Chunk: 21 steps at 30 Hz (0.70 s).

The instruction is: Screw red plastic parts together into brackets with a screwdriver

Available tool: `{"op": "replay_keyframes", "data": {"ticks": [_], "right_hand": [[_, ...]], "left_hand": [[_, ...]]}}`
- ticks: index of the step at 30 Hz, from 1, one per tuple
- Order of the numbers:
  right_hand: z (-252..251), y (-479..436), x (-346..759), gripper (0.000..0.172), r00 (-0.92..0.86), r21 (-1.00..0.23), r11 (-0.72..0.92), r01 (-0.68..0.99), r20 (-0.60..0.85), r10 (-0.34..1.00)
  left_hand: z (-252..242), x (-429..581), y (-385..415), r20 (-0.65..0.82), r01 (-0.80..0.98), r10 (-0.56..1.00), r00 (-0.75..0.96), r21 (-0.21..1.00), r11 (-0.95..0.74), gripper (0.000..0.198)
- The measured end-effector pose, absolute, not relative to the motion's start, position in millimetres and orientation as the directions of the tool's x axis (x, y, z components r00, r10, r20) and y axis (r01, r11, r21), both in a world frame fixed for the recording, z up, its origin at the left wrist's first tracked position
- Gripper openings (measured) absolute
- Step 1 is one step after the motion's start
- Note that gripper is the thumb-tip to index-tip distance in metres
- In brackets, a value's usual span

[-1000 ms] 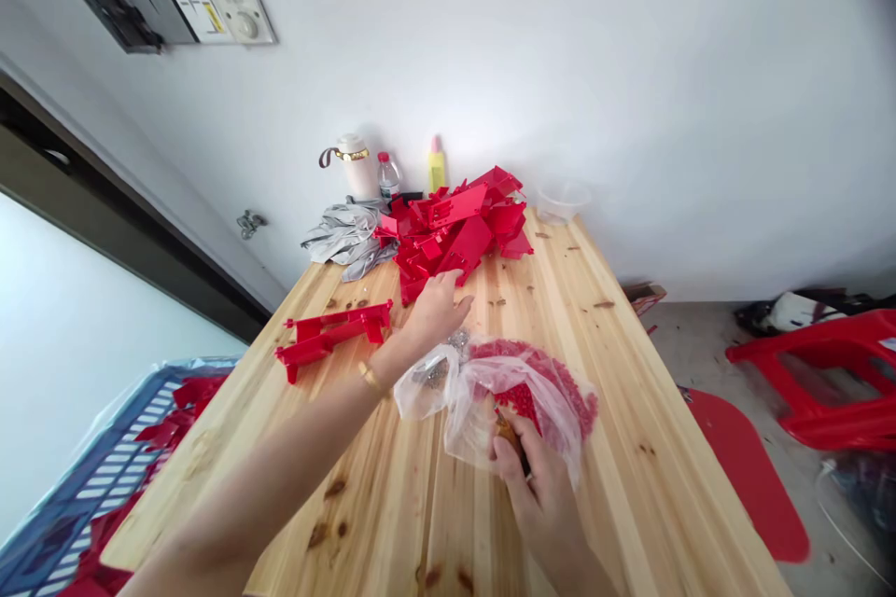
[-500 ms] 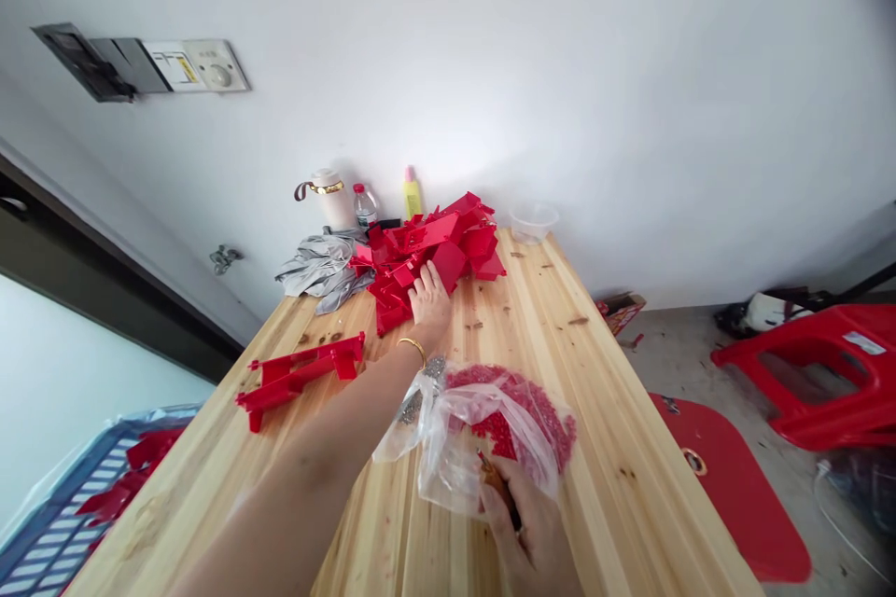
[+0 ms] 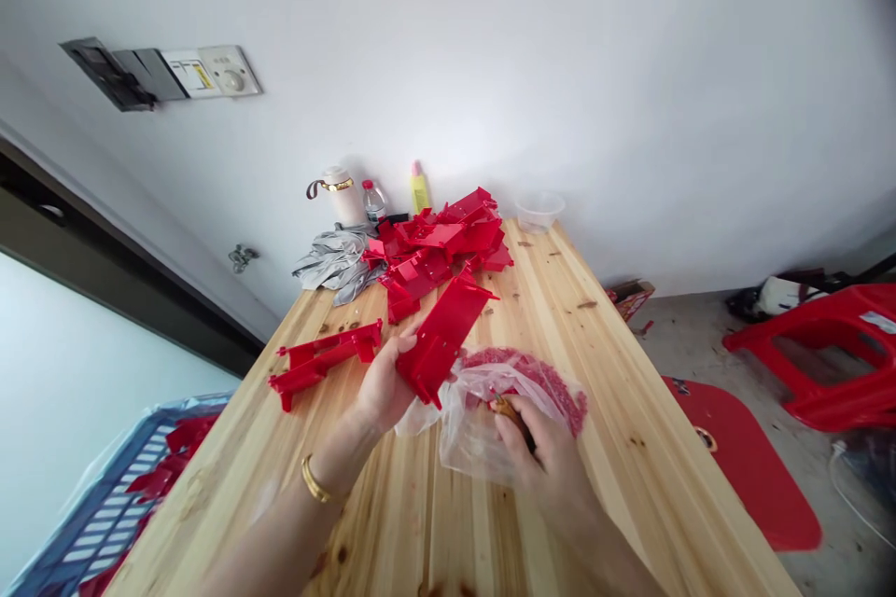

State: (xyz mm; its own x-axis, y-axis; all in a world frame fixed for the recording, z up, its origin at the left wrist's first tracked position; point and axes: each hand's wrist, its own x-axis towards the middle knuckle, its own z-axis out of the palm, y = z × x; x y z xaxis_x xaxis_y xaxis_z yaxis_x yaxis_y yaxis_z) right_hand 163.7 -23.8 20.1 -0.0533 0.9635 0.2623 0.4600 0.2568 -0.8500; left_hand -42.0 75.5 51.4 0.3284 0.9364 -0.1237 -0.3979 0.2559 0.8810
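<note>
My left hand [image 3: 387, 382] grips a flat red plastic part [image 3: 448, 326] by its near left edge, holding it tilted above the table. In my right hand [image 3: 542, 448] is a small tool with a brown wooden handle [image 3: 516, 420]; its tip is too small to make out. That hand is over a clear plastic bag [image 3: 469, 434] that holds small red pieces [image 3: 560, 382]. Beyond both hands lies a heap of similar red plastic parts [image 3: 448, 242]. A longer red part [image 3: 326, 359] rests on the table left of my left hand.
Grey gloves [image 3: 336, 261], a white flask [image 3: 345, 198], a water bottle [image 3: 373, 201], a yellow bottle [image 3: 419, 188] and a clear tub [image 3: 539, 210] line the wooden table's [image 3: 616, 485] back. A blue basket [image 3: 116, 504] with red parts stands left; a red stool [image 3: 826, 364] stands right.
My left hand has drawn back from the heap with one red part in it and now holds it near the bag. My right hand keeps the wooden-handled tool. The view has shifted slightly.
</note>
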Motion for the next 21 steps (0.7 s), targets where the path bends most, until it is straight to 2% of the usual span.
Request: {"op": "replay_keyframes", "data": {"ticks": [4, 8, 12, 14, 17, 21], "right_hand": [[29, -15, 151, 0.017, -0.1, -0.803, 0.299, 0.516, 0.29, 0.952], [30, -18, 140, 0.016, -0.117, -0.784, 0.314, 0.535, 0.299, 0.947], [29, -23, 137, 0.017, -0.137, -0.728, 0.363, 0.581, 0.352, 0.926], [29, -26, 137, 0.019, -0.152, -0.652, 0.398, 0.646, 0.4, 0.904], [30, -32, 135, 0.023, -0.184, -0.464, 0.43, 0.775, 0.485, 0.855], [32, -36, 132, 0.029, -0.225, -0.235, 0.406, 0.883, 0.547, 0.806]], "left_hand": [[43, -49, 40, -0.134, -0.521, 0.935, 0.33, 0.8, 0.299, 0.048], [36, -52, 26, -0.084, -0.503, 0.932, 0.353, 0.823, 0.265, 0.049], [31, -56, 18, 0.031, -0.433, 0.92, 0.39, 0.888, 0.153, 0.047], [30, -58, 13, 0.078, -0.344, 0.917, 0.392, 0.937, 0.068, 0.044], [29, -57, 5, 0.141, -0.124, 0.914, 0.381, 0.987, -0.101, 0.046], [31, -55, -4, 0.291, 0.106, 0.881, 0.373, 0.93, -0.352, 0.052]]}}
